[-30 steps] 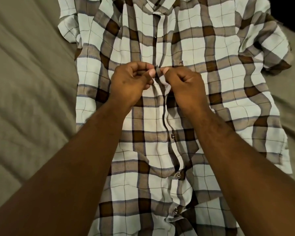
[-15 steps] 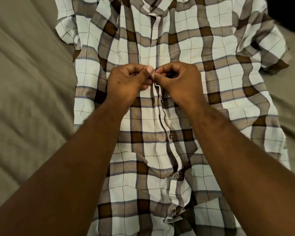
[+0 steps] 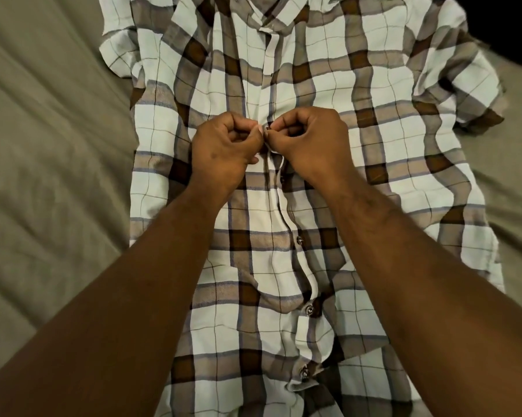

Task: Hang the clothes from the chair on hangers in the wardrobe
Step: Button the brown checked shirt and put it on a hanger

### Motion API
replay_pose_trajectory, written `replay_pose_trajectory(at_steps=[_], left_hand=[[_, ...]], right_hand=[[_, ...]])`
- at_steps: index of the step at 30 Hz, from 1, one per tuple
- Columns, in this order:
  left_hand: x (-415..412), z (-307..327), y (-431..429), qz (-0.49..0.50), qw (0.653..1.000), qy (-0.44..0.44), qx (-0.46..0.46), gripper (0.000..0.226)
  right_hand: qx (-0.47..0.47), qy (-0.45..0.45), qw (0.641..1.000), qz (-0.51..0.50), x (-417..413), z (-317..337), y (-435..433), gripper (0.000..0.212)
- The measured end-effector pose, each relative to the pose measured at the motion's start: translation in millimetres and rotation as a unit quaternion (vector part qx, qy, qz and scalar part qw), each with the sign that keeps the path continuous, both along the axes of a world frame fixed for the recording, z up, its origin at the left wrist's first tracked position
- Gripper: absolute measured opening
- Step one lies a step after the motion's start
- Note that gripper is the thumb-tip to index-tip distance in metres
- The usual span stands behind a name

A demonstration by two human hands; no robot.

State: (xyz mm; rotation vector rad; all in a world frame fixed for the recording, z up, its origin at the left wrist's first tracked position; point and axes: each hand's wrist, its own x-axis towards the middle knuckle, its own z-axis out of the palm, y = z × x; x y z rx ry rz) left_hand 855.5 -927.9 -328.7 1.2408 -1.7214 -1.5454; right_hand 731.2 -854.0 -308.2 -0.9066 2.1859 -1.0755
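1. Head view: a plaid shirt (image 3: 383, 188) lies flat, front up, on a grey-green bedcover (image 3: 49, 164), with its collar (image 3: 271, 16) at the far end.
2. Both hands meet at the front strip, about chest height. The left hand (image 3: 223, 149) pinches one cloth edge between thumb and curled fingers. The right hand (image 3: 310, 142) pinches the opposite edge. A small button (image 3: 267, 127) just shows between the thumbs.
3. This looks like fastening that button before hanging. Lower buttons (image 3: 299, 240) sit along the strip nearer the person.
4. The cloth looks thin, light and limp, so it will sag and wrinkle rather than hold a shape.
5. For the button, a fingertip pinch close to the hole suits best. For lifting onto a hanger, the shoulders or collar are the likely places to hold.
6. No hanger, chair or wardrobe is in view.
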Motion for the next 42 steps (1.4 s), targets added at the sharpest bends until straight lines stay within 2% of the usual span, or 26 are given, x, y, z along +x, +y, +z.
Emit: replay_pose_trajectory(at_steps=[7, 12, 18, 22, 25, 27, 30, 31, 32, 33, 34, 35, 36, 37, 38, 39, 41, 42], left_hand=[[1, -2, 3, -0.005, 1.000, 0.020, -0.010, 0.002], [0, 2, 2, -0.026, 0.999, 0.022, 0.013, 0.004], [0, 5, 0, -0.030, 0.995, 0.050, 0.081, 0.006], [2, 12, 0, -0.031, 0.991, 0.057, 0.118, 0.006], [5, 15, 3, -0.022, 0.992, 0.055, 0.111, 0.006], [8, 17, 11, -0.008, 0.994, 0.049, 0.098, 0.010], [19, 22, 22, -0.013, 0.997, 0.019, 0.069, 0.026], [27, 27, 26, -0.012, 1.000, -0.007, 0.020, 0.027], [38, 32, 30, 0.002, 0.996, -0.046, -0.071, 0.026], [51, 35, 32, 0.035, 0.978, -0.096, -0.183, 0.025], [66, 36, 33, 0.088, 0.941, -0.166, -0.281, 0.027], [82, 36, 34, 0.153, 0.900, -0.245, -0.327, 0.032], [96, 36, 34, 0.213, 0.875, -0.312, -0.303, 0.040], [106, 37, 35, 0.241, 0.880, -0.341, -0.226, 0.047], [113, 35, 36, 0.238, 0.903, -0.329, -0.141, 0.050], [118, 34, 39, 0.208, 0.923, -0.309, -0.093, 0.047], [127, 32, 50, 0.148, 0.933, -0.303, -0.124, 0.039], [132, 34, 56, 0.149, 0.931, -0.301, -0.141, 0.040]], right_hand=[[0.035, 0.022, 0.999, 0.013, 6, 9, -5, 0.017], [0.020, -0.066, 0.997, -0.034, 7, 12, -1, 0.024], [0.028, -0.209, 0.976, -0.061, 0, 22, 0, 0.030], [0.066, -0.244, 0.966, -0.059, -4, 28, 2, 0.025], [0.062, -0.252, 0.964, -0.048, -6, 27, 8, 0.022], [0.037, -0.204, 0.978, -0.022, 2, 26, 15, 0.013], [0.026, -0.052, 0.998, 0.018, 15, 25, 31, 0.010], [0.016, -0.007, 1.000, 0.012, 15, 26, 40, 0.013], [0.005, 0.058, 0.998, -0.005, 11, 29, 51, 0.016], [0.010, 0.146, 0.989, -0.033, 2, 30, 63, 0.020], [0.044, 0.236, 0.968, -0.070, -11, 30, 76, 0.027], [0.107, 0.288, 0.944, -0.120, -24, 32, 91, 0.039], [0.180, 0.285, 0.926, -0.169, -38, 31, 105, 0.050], [0.237, 0.244, 0.919, -0.200, -47, 31, 116, 0.058], [0.269, 0.193, 0.920, -0.209, -53, 30, 125, 0.059], [0.275, 0.160, 0.927, -0.201, -55, 29, 132, 0.054], [0.246, 0.142, 0.941, -0.184, -54, 30, 141, 0.033], [0.234, 0.141, 0.945, -0.181, -52, 32, 145, 0.025]])
